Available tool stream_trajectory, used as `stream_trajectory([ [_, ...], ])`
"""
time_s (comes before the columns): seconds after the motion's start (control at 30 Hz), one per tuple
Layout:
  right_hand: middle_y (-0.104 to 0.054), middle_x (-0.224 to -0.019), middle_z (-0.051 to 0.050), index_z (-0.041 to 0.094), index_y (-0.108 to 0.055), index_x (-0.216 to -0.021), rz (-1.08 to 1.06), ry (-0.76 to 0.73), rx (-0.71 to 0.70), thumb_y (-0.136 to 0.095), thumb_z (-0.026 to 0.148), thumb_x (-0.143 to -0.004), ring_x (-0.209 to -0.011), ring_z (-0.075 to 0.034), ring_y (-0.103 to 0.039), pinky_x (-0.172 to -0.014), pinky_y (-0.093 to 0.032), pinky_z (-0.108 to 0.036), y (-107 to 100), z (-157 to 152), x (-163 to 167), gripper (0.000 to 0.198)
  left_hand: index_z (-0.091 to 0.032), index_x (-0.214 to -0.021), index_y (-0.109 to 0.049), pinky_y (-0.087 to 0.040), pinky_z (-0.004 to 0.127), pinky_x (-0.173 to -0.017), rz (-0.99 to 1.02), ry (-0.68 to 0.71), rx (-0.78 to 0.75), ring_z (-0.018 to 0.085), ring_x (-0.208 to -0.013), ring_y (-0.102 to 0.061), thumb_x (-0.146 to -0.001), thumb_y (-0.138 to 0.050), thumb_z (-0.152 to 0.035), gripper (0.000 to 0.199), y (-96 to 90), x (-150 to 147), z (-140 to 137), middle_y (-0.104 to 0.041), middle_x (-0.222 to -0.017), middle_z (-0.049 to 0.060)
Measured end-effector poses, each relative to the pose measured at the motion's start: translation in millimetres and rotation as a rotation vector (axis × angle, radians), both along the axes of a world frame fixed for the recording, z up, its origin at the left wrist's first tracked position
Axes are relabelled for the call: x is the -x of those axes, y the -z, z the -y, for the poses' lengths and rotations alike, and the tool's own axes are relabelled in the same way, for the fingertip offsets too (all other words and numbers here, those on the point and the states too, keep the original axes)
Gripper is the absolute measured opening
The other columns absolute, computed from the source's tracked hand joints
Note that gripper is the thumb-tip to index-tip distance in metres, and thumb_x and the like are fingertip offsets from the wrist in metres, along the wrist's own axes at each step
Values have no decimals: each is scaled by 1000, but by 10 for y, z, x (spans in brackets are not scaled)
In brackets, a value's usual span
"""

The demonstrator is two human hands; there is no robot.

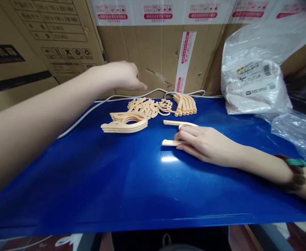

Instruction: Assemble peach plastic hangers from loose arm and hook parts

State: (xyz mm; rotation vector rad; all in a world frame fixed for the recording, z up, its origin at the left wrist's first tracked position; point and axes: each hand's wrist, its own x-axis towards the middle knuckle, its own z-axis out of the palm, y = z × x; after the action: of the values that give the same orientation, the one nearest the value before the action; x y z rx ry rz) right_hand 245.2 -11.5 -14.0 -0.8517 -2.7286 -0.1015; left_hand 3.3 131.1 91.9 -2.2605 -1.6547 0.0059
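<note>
The right hand pinches a cream plastic strip over the blue worktop; it looks light, stiff and smooth, probably best held mid-length. The left hand hangs raised, fingers curled; I cannot tell whether it holds anything.
</note>
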Motion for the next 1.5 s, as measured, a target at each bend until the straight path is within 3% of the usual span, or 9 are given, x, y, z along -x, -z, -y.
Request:
stream_trajectory([
  [0.07,-62,-94,-9,16,-57,-99,-5,-2,-1,-37,31,-100,-82,-19,-59,-72,-46,-31,1,-4,2,25,-14,-88,-69,-42,25,-66,-27,-18,99,10,-71,-45,-76,-51,-78,67,70,54,-282,-62,-66,-5],
  [0.2,-63,-93,-9,17,-57,-98,-4,-9,-7,-36,31,-101,-81,-19,-59,-72,-47,-31,-11,-8,3,25,-21,-67,-65,-37,23,-63,-50,-7,252,8,-70,-42,-68,-47,-87,68,223,96,-544,-54,-51,-9],
  [0.33,-62,-92,-9,16,-56,-98,-2,-23,-27,-36,31,-101,-80,-19,-58,-71,-48,-30,-18,-10,4,26,-23,-58,-60,-34,24,-58,-71,-17,361,7,-69,-39,-66,-40,-91,72,281,49,-516,-48,-46,-10],
  [0.5,-61,-91,-9,14,-57,-98,-3,-30,-23,-37,31,-101,-82,-19,-59,-71,-48,-31,-19,-7,4,26,-22,-61,-57,-35,25,-60,-88,37,483,6,-72,-36,-65,-40,-91,71,176,34,-387,-47,-52,-11],
  [0.7,-61,-91,-9,15,-57,-98,6,-22,-16,-36,30,-101,-83,-19,-59,-72,-48,-31,-15,-6,-2,26,-20,-64,-60,-34,21,-62,-95,18,512,6,-71,-36,-74,-51,-78,60,166,49,-465,-48,-48,-12],
  [0.9,-60,-90,-8,14,-57,-98,3,-25,-24,-36,31,-102,-82,-19,-58,-72,-48,-31,-10,-14,-3,27,-17,-57,-62,-32,23,-63,-111,-76,505,13,-70,-41,-66,-73,-57,43,260,-75,-659,-52,-44,-4],
  [1.2,-61,-91,-9,14,-56,-98,3,-32,-23,-36,30,-102,-81,-19,-57,-72,-48,-31,-13,-8,2,26,-15,-61,-64,-31,23,-65,-45,-128,474,13,-69,-41,-76,-71,-33,23,239,-135,-533,-46,-46,-5],
  [1.33,-61,-91,-8,14,-56,-98,3,-29,-22,-36,30,-102,-82,-18,-57,-73,-48,-31,-19,-18,3,27,-16,-60,-63,-30,25,-65,23,-151,471,14,-70,-42,-74,-73,-36,26,266,-151,-535,-48,-48,-4],
  [1.5,-60,-91,-8,14,-57,-98,1,-34,-21,-36,30,-102,-82,-18,-57,-73,-47,-31,-14,-18,-6,27,-17,-62,-60,-29,24,-67,108,-168,493,11,-71,-36,-79,-68,-56,43,241,-16,-576,-46,-46,-5],
])
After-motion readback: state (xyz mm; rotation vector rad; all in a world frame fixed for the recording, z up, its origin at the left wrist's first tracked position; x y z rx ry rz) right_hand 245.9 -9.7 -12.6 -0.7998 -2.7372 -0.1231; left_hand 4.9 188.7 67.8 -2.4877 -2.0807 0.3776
